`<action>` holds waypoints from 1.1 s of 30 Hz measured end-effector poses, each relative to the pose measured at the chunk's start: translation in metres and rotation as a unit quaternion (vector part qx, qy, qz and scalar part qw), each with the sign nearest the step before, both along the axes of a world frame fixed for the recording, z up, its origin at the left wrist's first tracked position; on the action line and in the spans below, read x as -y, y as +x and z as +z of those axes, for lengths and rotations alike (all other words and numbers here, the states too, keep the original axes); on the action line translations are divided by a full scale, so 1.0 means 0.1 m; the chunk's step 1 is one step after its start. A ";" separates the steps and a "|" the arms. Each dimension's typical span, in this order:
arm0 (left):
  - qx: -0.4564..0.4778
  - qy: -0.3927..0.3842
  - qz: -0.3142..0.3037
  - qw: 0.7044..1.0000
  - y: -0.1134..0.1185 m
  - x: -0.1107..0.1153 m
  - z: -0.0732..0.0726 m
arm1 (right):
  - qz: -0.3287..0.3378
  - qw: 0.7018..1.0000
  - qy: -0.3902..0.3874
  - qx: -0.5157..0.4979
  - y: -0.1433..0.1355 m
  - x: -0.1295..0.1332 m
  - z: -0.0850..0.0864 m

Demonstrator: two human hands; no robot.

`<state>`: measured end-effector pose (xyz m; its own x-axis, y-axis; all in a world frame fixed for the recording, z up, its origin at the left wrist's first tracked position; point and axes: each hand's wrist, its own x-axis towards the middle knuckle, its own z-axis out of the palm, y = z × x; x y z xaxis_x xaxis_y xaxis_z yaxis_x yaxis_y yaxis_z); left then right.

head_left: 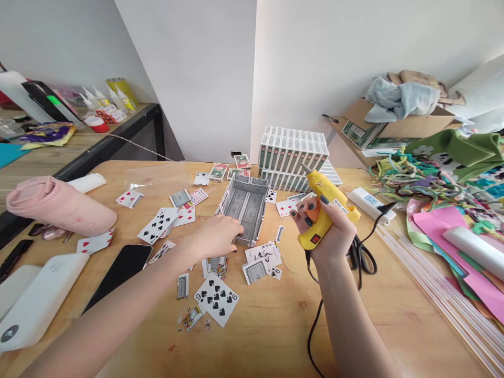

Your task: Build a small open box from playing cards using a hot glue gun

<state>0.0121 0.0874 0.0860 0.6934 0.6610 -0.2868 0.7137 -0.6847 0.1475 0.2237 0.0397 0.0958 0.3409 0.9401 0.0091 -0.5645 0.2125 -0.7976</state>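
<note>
My right hand (pixel 334 228) is wrapped round the handle of a yellow hot glue gun (pixel 325 189), raised above the table with its nozzle pointing up and left. A black cord runs down from the grip. My left hand (pixel 222 233) grips the near left corner of an open tray-like box (pixel 248 202) built from grey-backed playing cards. Part of that corner is hidden behind the fingers. Just in front of the box lie a joker card (pixel 263 255), a cut grey card piece (pixel 255 271) and a nine of spades (pixel 217 299).
Stacked card packs (pixel 293 152) stand behind the box. On the left are a black phone (pixel 118 275), a white case (pixel 43 302) and a pink rolled pouch (pixel 63 207). To the right lie a power strip (pixel 370 205), clear glue sticks (pixel 429 294) and coloured felt sheets (pixel 444 236).
</note>
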 end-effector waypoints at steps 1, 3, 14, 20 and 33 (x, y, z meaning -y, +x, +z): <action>-0.009 0.016 -0.009 1.000 0.01 0.02 -0.04 | 0.001 1.000 -0.001 0.001 -0.01 0.00 0.00; -0.006 0.034 -0.020 0.999 0.07 0.06 -0.11 | 0.005 1.000 -0.001 0.003 -0.03 -0.01 -0.01; 0.218 -0.025 0.147 0.964 0.00 -0.16 0.42 | 0.033 0.991 0.079 0.104 0.10 0.04 0.07; 0.428 -0.251 0.255 0.830 -0.15 -0.36 0.69 | 0.106 0.963 0.062 0.238 0.07 0.13 0.06; 0.495 -0.387 0.394 0.671 -0.09 -0.32 0.71 | 0.160 0.956 0.035 0.245 -0.12 0.17 0.07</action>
